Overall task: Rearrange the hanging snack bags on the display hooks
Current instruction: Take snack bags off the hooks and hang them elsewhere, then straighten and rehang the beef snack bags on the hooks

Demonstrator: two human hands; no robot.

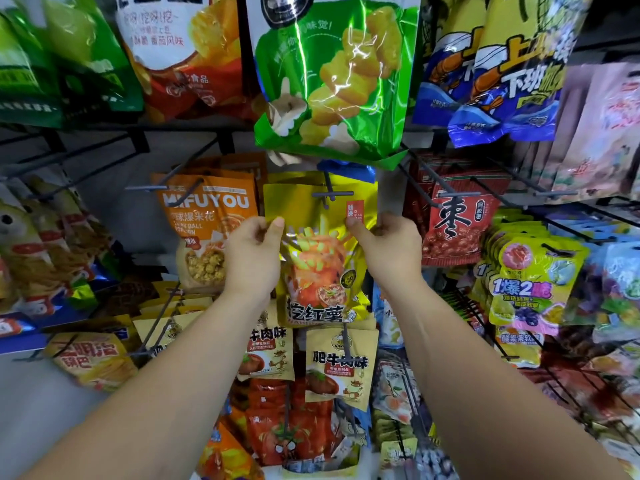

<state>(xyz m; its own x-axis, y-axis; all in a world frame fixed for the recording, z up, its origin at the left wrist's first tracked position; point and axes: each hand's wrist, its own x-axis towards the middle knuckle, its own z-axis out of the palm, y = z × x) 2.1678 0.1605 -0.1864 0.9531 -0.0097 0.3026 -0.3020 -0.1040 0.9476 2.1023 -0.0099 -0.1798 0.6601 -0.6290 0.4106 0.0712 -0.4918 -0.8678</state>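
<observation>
I hold a yellow snack bag (320, 268) at the middle of the display rack, its top edge up at a metal hook (331, 194); I cannot tell if it is threaded on. It hangs between an orange popcorn bag (207, 230) and a red bag (457, 226). It looks light, puffy and slick, so the flat upper corners give the surest hold. My left hand (252, 258) pinches the upper left edge, thumb in front; my right hand (389, 251) pinches the upper right likewise.
</observation>
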